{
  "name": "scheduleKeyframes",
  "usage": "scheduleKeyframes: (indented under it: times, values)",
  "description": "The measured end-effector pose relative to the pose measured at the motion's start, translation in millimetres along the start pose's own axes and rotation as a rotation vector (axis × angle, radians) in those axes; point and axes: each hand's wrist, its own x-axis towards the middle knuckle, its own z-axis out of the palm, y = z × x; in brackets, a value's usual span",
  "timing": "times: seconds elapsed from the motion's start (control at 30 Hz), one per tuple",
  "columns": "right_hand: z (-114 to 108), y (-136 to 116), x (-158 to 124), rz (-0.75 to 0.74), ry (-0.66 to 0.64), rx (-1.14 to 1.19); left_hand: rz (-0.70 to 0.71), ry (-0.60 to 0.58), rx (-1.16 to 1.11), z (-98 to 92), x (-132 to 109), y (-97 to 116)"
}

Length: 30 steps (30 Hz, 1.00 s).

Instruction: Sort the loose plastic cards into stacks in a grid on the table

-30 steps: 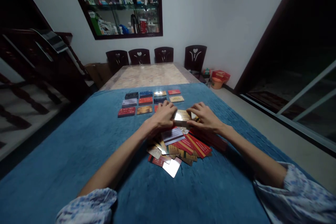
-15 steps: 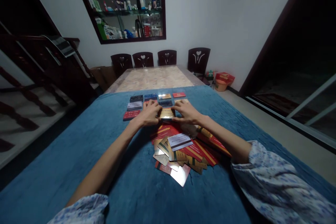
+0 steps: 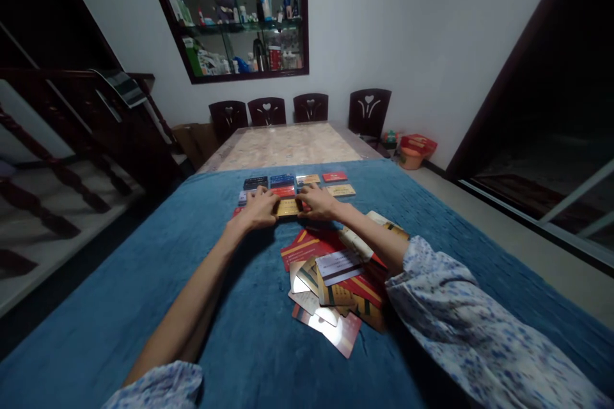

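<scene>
A stack of gold cards (image 3: 288, 208) sits between my two hands at the near side of several small card stacks. My left hand (image 3: 260, 208) grips its left end with bent fingers, and my right hand (image 3: 316, 202) grips the right end. Behind my left hand, a lilac-white stack and a red stack are mostly covered. Just beyond the gold cards is a red stack (image 3: 283, 192). Under and beside my right forearm spreads a loose heap of red, gold and white cards, with a white striped card (image 3: 339, 266) on top.
At the back stand a black stack (image 3: 256, 183), a blue stack (image 3: 282, 180) and a red one (image 3: 334, 176); a pale gold stack (image 3: 340, 190) is at right. A blue cloth (image 3: 144, 281) covers the near table. Dark chairs (image 3: 311, 107) line the far end.
Both hands have moved left with the gold card stack. My left hand now covers more of the lilac-white and red stacks, while the pale gold stack at right has come into fuller view.
</scene>
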Motion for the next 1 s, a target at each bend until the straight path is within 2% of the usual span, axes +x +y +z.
scheduleKeyframes:
  times: [0.3,0.6,1.0]
  values:
    - [5.4,-6.9,18.8,-0.014,-0.047,0.014,-0.057,-0.078,0.031,5.4,2.1,-11.5]
    - [13.4,-10.3,27.4,-0.003,-0.070,0.014,-0.035,-0.077,-0.004,19.7,5.8,-22.4]
    - [9.0,-9.4,29.0,-0.012,-0.113,0.005,-0.015,-0.077,0.037,25.3,5.4,-23.7]
